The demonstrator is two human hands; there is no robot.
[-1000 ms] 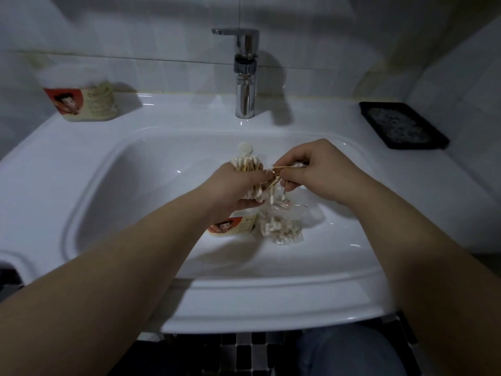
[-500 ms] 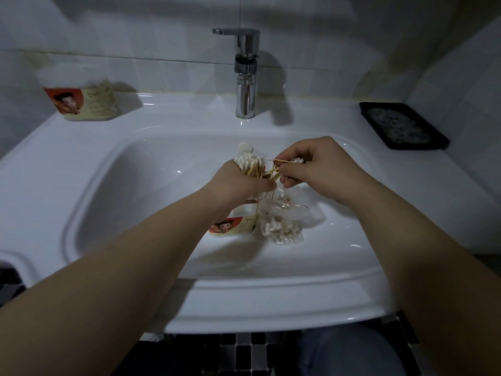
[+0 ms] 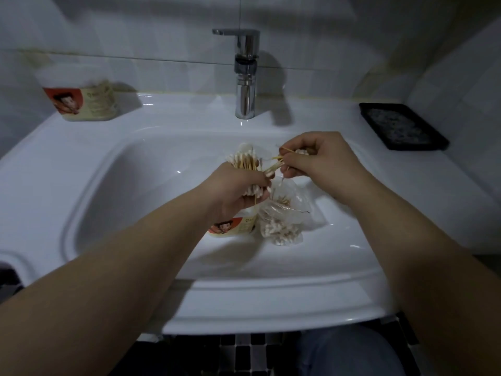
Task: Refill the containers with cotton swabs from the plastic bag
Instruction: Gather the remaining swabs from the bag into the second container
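Head view: both hands over the sink (image 3: 130,202).
Left hand (image 3: 238,185): grips swab bundle (image 3: 244,161).
Right hand (image 3: 314,158): pinches loose swabs (image 3: 274,166), 3 o'clock of bundle.
Plastic bag (image 3: 282,223): in sink, 3 o'clock of container (image 3: 233,227).

A white ceramic sink (image 3: 271,294) carried everything. On its back ledge stood a labelled container (image 3: 81,100) at the left, a chrome faucet (image 3: 245,85) in the middle and a black tray (image 3: 401,126) at the right. In the basin a second labelled container (image 3: 234,226) lay touching a clear plastic bag (image 3: 301,204) of cotton swabs (image 3: 279,232).
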